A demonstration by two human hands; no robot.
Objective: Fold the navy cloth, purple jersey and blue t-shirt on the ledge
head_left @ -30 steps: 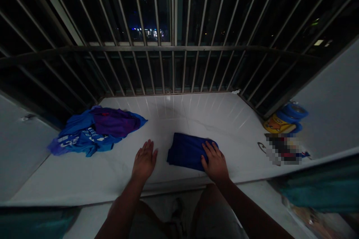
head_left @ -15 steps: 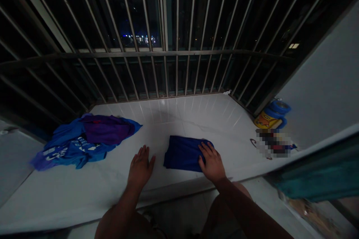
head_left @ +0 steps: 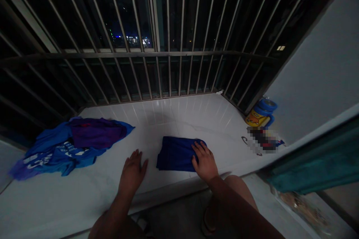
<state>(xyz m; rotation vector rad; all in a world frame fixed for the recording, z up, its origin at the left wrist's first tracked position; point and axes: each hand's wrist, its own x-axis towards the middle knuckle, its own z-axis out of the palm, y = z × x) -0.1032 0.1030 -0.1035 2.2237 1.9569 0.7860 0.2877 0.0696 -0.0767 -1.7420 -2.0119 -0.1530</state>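
Open right hand [head_left: 204, 161] resting on folded navy cloth [head_left: 175, 155]
Open left hand [head_left: 132, 176] flat on white tiled ledge [head_left: 179, 119], crumpled blue clothes [head_left: 70, 145] to its left

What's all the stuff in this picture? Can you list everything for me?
metal window bars: many, grey, across the back
tiled ledge: one, white, under the things
crumpled clothes: one pile, blue and purple, left on the ledge
folded cloth: one, dark blue, middle of the ledge
tape rolls: a stack, blue, far right corner
printed tub: one, yellow, beside the tape rolls
blurred item: one, colour unclear, right on the ledge
curtain: one, teal, lower right
left hand: one, open, beside the folded cloth
right hand: one, open, on the folded cloth
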